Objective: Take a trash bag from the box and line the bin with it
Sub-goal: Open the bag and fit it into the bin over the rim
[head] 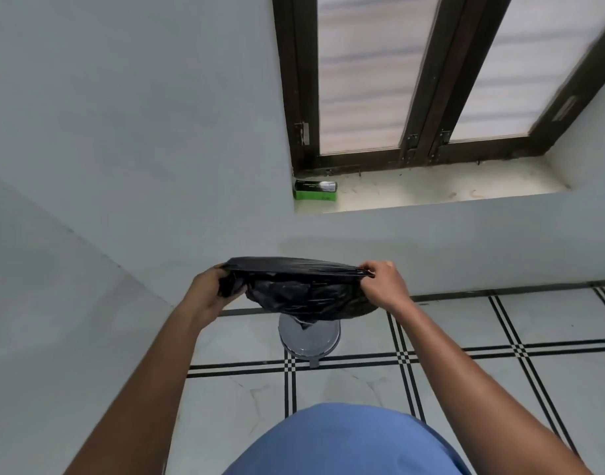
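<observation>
A black trash bag (294,289) is stretched open between my two hands, above the floor. My left hand (210,291) grips its left edge and my right hand (385,286) pinches its right edge. The bag's bottom hangs down over a small round metal bin (323,341) that stands on the tiled floor directly below; the bin's upper part is hidden behind the bag. A green and black box (315,190) of bags lies on the window sill at its left end, well beyond my hands.
A pale wall runs along the left and behind the bin. The window sill (431,190) sits under a dark-framed window (424,80). White floor tiles (465,323) with black lines spread to the right. My blue shirt fills the bottom centre.
</observation>
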`<action>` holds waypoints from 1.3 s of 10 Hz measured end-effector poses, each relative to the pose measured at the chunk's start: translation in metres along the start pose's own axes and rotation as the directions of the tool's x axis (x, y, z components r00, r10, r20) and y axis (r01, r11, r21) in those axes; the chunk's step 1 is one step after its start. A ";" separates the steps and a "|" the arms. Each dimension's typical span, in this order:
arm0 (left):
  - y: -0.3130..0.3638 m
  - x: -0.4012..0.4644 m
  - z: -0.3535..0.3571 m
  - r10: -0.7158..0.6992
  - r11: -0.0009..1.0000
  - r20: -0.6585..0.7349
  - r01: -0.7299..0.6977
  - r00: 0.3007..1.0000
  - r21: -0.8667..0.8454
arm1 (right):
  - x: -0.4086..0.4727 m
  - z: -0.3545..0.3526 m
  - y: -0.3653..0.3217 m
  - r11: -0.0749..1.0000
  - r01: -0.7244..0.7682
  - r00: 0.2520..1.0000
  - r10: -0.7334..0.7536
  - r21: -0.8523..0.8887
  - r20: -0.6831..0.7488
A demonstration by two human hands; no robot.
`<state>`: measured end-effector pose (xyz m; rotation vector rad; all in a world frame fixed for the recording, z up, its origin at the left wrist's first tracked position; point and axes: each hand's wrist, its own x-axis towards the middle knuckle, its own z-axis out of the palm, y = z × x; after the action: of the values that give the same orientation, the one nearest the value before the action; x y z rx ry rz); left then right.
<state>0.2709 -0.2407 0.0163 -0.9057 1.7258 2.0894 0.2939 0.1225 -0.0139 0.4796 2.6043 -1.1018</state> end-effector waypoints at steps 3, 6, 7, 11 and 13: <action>0.008 -0.037 0.026 -0.159 0.860 0.311 -0.023 0.937 0.510 | -0.026 -0.007 -0.036 0.982 0.163 0.938 -0.185 0.099 0.291; -0.004 -0.011 -0.015 -0.417 0.253 0.188 -0.085 0.889 0.964 | -0.025 -0.026 -0.031 0.867 -0.185 0.785 -0.152 0.462 0.600; 0.006 0.011 -0.019 -0.440 0.085 0.126 -0.098 0.889 0.992 | -0.026 -0.036 -0.042 0.994 0.016 0.720 0.066 -0.111 0.691; 0.005 -0.022 0.045 -0.030 -0.181 0.198 -0.201 0.980 0.963 | -0.023 0.005 -0.066 0.702 0.398 0.911 -0.225 -0.591 0.345; -0.047 0.013 0.004 -0.255 0.263 0.180 -0.110 0.950 0.958 | -0.011 0.027 -0.004 0.988 0.015 0.876 0.061 -0.153 0.479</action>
<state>0.2873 -0.2270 -0.0282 -0.1939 2.1733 0.6100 0.3052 0.0982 -0.0251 0.1684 2.2075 -0.8673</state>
